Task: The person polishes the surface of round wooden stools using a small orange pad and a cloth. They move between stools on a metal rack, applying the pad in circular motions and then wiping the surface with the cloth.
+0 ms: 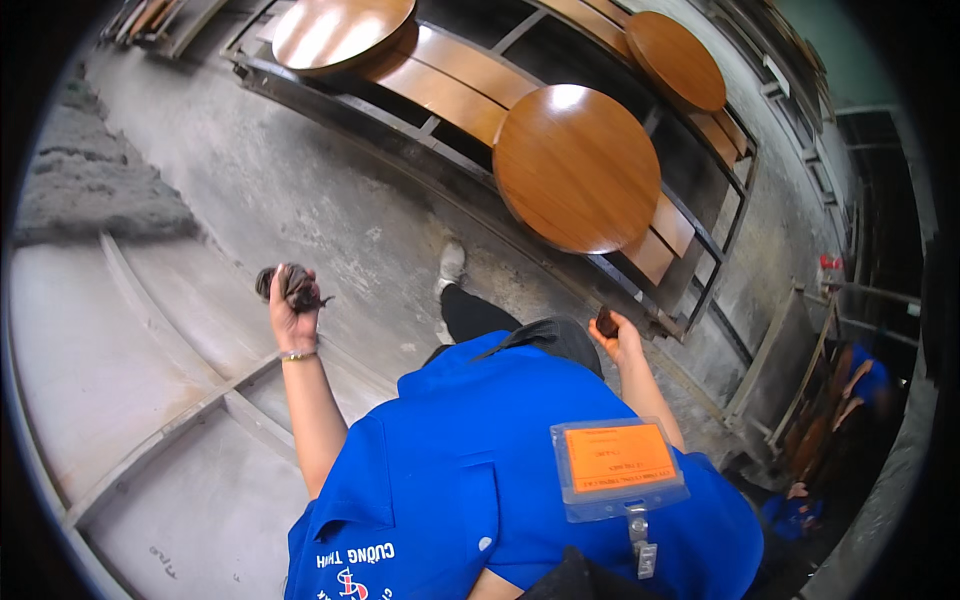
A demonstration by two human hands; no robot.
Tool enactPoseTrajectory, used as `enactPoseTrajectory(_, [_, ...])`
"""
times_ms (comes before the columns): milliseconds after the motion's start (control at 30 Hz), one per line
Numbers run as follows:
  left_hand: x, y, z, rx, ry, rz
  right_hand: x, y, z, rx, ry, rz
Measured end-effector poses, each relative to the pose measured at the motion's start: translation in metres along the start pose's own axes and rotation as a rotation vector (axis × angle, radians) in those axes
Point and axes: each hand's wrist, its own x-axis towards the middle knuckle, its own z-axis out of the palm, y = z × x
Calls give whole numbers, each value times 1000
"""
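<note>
My left hand (292, 322) is closed around a crumpled dark grey-brown rag (298, 289), held out to the left over the grey floor. Part of the rag bulges past the fingers on both sides. On the other side of my body, my right hand (627, 341) grips a small dark brown block-like piece (606, 322); its exact kind is too small to make out. Beyond that hand, a round, glossy brown wooden tabletop (577, 168) lies on wooden boards (655, 262) across a dark metal frame (350, 125).
Two more round tabletops (343, 30) (676, 62) rest on the same racks at the back. A large pale panel with ribs (130, 350) stands at the left. My shoe (452, 262) is on the concrete floor. Another person in blue (868, 378) is at the far right.
</note>
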Motion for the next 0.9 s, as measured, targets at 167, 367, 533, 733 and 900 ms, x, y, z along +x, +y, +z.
enactPoseTrajectory(167, [47,-46,6,-82,178,-91,-42,-31,64,-1161,29,117])
enactPoseTrajectory(367, [92,-74,-5,2,258,-231,-63,-95,167,-1562,-2,340])
enactPoseTrajectory(533, [131,-70,-5,57,317,-280,-80,-151,226,-1706,-85,566])
enactPoseTrajectory(733, [201,-62,36,494,308,-467,-76,-217,285,-873,-40,-58])
enactPoseTrajectory(900, [264,-72,91,805,119,-734,-14,-208,367,-423,262,-926])
